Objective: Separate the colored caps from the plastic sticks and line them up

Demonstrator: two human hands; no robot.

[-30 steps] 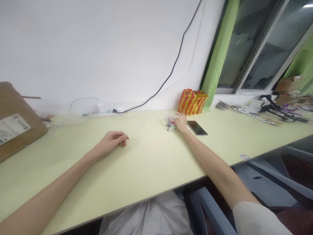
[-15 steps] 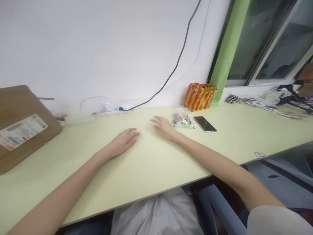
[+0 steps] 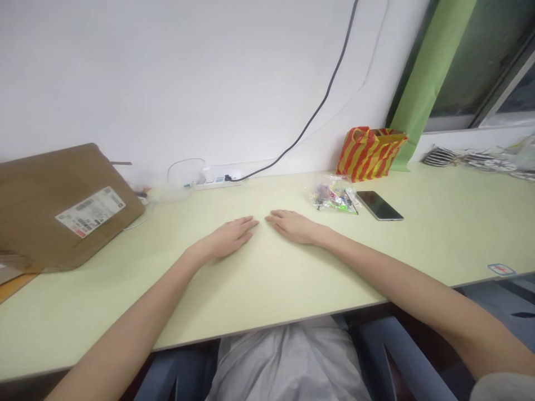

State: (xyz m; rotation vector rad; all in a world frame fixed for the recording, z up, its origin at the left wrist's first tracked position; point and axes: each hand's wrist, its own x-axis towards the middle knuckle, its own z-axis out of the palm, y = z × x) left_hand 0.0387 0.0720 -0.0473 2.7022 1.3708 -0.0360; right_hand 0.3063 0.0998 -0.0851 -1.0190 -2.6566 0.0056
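My left hand [image 3: 228, 238] lies palm down on the pale green table [image 3: 234, 301], fingers stretched out and holding nothing. Facing it, my right hand [image 3: 292, 226] rests flat on the same surface, also open, with a small gap between the fingertips of the two hands. Beyond my right hand is a clear plastic bag [image 3: 334, 196] of small colourful items, too small to name. Beside that bag lies a dark-screened smartphone [image 3: 379, 205].
A brown cardboard box [image 3: 62, 184] with a shipping label leans at the left. Against the wall are a white power strip [image 3: 217, 182] with a black cable [image 3: 309, 120] and a red-and-yellow striped bag [image 3: 370, 156]. Striped items [image 3: 438, 156] lie far right.
My right hand has settled flat on the table, close to my left fingertips. The view has turned left, so the box shows more and the objects sit farther right.
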